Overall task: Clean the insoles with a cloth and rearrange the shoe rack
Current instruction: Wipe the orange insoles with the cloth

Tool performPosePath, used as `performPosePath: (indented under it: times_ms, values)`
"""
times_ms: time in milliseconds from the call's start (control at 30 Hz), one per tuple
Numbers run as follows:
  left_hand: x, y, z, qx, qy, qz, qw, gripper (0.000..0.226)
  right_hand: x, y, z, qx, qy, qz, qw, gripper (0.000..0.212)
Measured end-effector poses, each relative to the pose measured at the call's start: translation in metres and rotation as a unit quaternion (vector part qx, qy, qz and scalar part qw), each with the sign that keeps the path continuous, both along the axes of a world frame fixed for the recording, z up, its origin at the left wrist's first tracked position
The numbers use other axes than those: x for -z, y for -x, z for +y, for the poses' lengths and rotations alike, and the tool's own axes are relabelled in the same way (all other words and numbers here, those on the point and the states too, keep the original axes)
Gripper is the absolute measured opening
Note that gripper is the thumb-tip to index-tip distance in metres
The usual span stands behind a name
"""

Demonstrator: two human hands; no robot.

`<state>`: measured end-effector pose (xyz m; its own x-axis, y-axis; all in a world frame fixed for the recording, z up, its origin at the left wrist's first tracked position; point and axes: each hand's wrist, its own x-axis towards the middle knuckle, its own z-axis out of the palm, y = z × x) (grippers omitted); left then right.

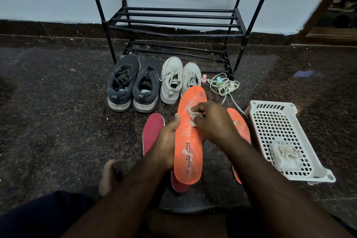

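Two hands are engaged: the orange insole [188,141] is gripped along its edge by the left hand [166,146], while a small cloth [193,117] is pinched under the right hand [213,123] fingers, pressed against the insole's upper half.

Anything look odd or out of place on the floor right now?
Loose laces lie tangled on the floor by the rack's right leg, pulled out of the shoes. The orange insole the left hand holds carries white specks; the right hand rubs it with a cloth.
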<state>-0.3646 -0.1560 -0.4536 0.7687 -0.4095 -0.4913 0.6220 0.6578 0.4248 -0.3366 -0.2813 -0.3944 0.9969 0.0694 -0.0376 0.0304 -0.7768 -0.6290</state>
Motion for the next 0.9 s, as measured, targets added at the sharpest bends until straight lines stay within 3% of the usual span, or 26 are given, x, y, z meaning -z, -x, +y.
performPosePath:
  times_ms: [200,300,467,733,900]
  values:
    - [-0.005,-0.002,0.002,-0.029,0.002,0.001,1.000,0.066,-0.001,0.010,0.010,-0.055,0.060,0.053,0.995,0.021]
    - [-0.003,-0.004,0.004,-0.036,0.005,0.009,0.999,0.068,-0.004,0.011,0.010,-0.059,0.045,0.064,0.995,0.017]
    - [-0.005,-0.004,0.006,-0.043,0.009,0.006,0.999,0.067,-0.002,0.008,0.014,-0.036,0.042,0.018,0.998,0.029]
    - [-0.004,-0.010,0.007,-0.047,0.003,-0.005,0.999,0.071,-0.007,0.014,0.011,-0.107,0.064,0.085,0.989,0.018]
    - [-0.002,-0.011,0.011,-0.063,0.017,-0.011,0.998,0.072,-0.006,0.012,0.014,-0.071,0.070,0.023,0.995,0.025]
